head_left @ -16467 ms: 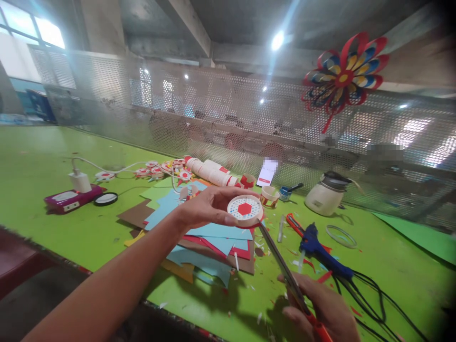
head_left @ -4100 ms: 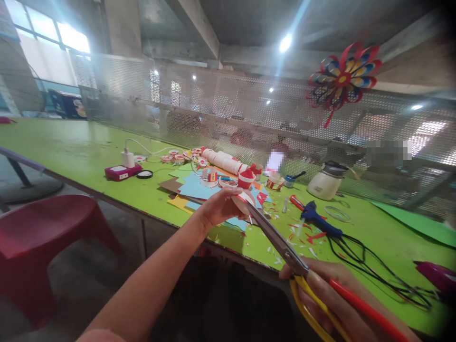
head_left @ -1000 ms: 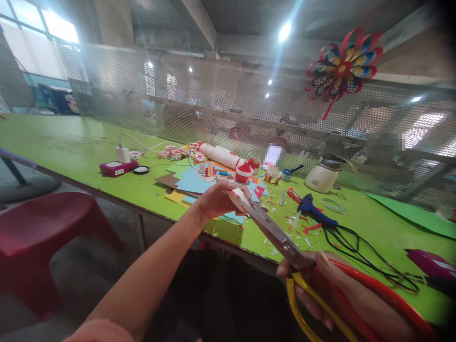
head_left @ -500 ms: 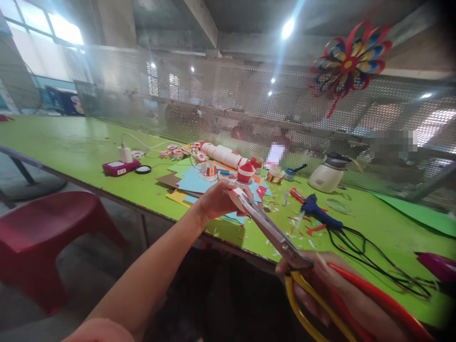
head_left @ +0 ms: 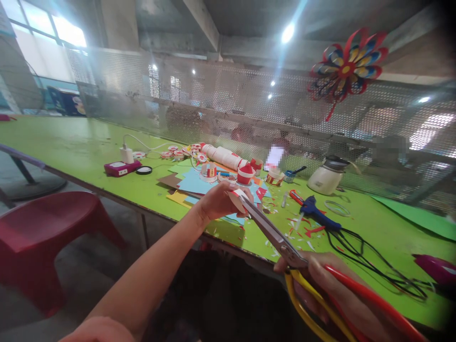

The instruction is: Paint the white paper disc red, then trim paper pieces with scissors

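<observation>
Now the scissors (head_left: 284,249) have their yellow handle (head_left: 289,287) and red handle (head_left: 375,299) a little nearer one another than half a second ago, and the blades lie almost together. The right hand (head_left: 318,269) is wrapped around both handles. The left hand (head_left: 221,200), clamped with its thumb and fingers on a small white-and-red piece (head_left: 237,199), has barely shifted over the same interval; it holds the piece just above the near edge of the green table (head_left: 64,137), in front of the coloured sheets (head_left: 194,183). The blade tips overlap the piece in this view, though from here I cannot tell whether any material lies between them. The narrowing of the handles is best read as a closing stroke, and the steady left hand as support for trimming in progress; how much remains to be cut cannot be judged, since the fingers hide much of the outline. White scraps (head_left: 310,245) and red trimmings (head_left: 315,231) are scattered beside the blades, consistent with such work. The blue glue gun (head_left: 322,218) lies farther right, untouched by either hand.
</observation>
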Motion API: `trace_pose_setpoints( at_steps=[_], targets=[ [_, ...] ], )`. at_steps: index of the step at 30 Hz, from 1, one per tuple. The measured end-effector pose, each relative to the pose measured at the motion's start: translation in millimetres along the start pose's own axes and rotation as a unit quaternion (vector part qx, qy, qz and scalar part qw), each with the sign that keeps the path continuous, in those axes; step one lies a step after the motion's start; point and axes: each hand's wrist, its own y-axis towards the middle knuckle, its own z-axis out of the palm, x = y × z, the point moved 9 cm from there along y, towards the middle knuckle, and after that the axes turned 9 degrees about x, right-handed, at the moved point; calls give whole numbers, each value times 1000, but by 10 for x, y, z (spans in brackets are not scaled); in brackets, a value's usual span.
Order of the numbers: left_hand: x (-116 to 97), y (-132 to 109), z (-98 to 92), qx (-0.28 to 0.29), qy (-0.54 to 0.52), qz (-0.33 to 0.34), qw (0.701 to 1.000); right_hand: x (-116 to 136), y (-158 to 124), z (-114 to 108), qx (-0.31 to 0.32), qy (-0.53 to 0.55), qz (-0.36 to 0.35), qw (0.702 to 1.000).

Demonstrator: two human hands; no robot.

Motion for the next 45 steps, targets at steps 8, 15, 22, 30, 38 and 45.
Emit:
trace_pose_setpoints(
  at_steps=[8, 15, 22, 30, 38, 45],
  targets=[
    [-4, -4, 10, 1, -9, -1, 1000, -24, -36, -10, -23, -4, 28, 999],
    [5, 6, -1, 9, -17, 5, 1000, 99, 26, 61, 4, -3, -39, 999],
    [18, 7, -6, 13, -20, 1, 1000, 134, 37, 48, 15, -47, -51, 997],
    [24, 6, -22, -3, -16, -6, 1000, 86, 45, 31, 18, -51, -64, 996],
    [31, 13, -10, 0, 6, -9, 1000, 72, 16, 41, 9, -37, -43, 998],
    [73, 21, -24, 2, -12, -23, 1000, 68, 31, 40, 10, -30, -34, 999]
  ],
)
